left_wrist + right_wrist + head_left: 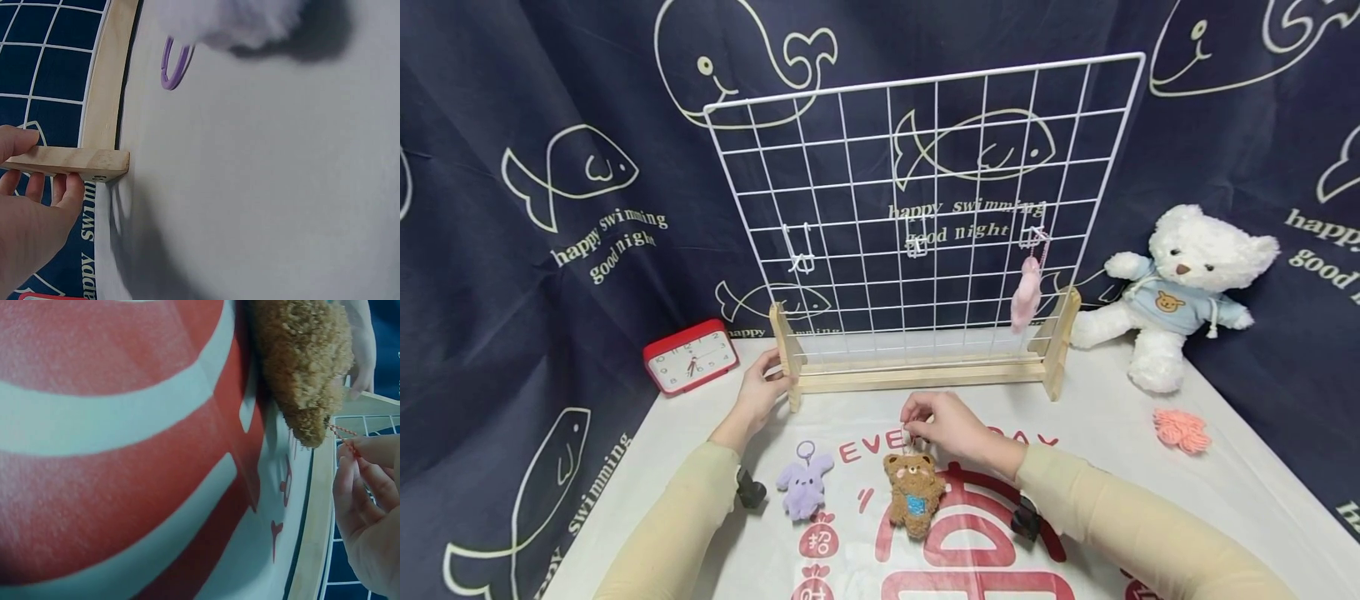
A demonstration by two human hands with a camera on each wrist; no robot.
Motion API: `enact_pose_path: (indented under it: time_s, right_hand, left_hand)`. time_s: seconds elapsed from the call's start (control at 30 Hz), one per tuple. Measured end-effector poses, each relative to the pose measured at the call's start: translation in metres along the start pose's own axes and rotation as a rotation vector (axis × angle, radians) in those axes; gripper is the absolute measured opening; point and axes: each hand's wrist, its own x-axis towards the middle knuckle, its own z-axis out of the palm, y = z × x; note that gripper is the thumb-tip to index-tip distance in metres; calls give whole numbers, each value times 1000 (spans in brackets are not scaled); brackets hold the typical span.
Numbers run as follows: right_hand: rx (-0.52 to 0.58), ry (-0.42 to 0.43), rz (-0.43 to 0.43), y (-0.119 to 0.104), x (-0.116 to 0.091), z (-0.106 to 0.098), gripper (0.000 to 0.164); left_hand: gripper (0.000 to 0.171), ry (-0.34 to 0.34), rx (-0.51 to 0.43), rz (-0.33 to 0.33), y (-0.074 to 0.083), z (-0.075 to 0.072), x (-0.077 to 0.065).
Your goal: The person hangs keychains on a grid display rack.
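My right hand (953,423) pinches the bead chain (342,432) of a brown plush bear keychain (916,497) with a blue patch. The bear hangs from the fingertips in front of the white wire grid rack (865,187). At the rack's left end, my left hand (758,393) grips the wooden side foot (78,160), thumb on one face and fingers on the other. A purple plush keychain (805,487) with a purple ring (177,65) lies on the table between the forearms. From the grid's right hook (1032,238) hangs a pink plush keychain (1026,298).
Two more hooks, left (802,263) and middle (916,247), are on the grid. A red clock (692,358) stands left of the rack. To its right sits a white teddy bear (1180,292), with a coral yarn bundle (1182,430) in front. Dark curtains (587,75) close off the back.
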Motion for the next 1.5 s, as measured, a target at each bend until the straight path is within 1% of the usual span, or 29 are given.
enact_pose_path:
  time_s: [0.2,0.37,0.57,0.77,0.93,1.1,1.3,1.5]
  right_hand:
    - [21,9,-54,2,-1,-5,7]
    - [26,15,-66,-2,-2,-10,10]
    - [39,35,-100,-11,-4,-18,5]
    - [24,52,-110,-15,-5,-24,9]
    - [19,46,-113,-18,-3,-27,10]
    - [-11,53,-131,-20,-1,-31,8]
    - [-7,83,-154,-23,4,-36,8]
    - [-2,113,-190,-25,6,-40,9]
  left_hand:
    - [67,-2,-14,-7,-1,0,1]
    - [67,-1,-20,-18,-1,-1,2]
    - [66,0,-21,-11,-2,0,1]
    - [66,3,-15,-11,-4,2,1]
    - [67,6,-21,-25,-5,2,1]
    - [66,6,-25,-21,-3,1,0]
    - [66,1,-21,-9,1,0,0]
    - [67,4,1,-21,0,-2,1]
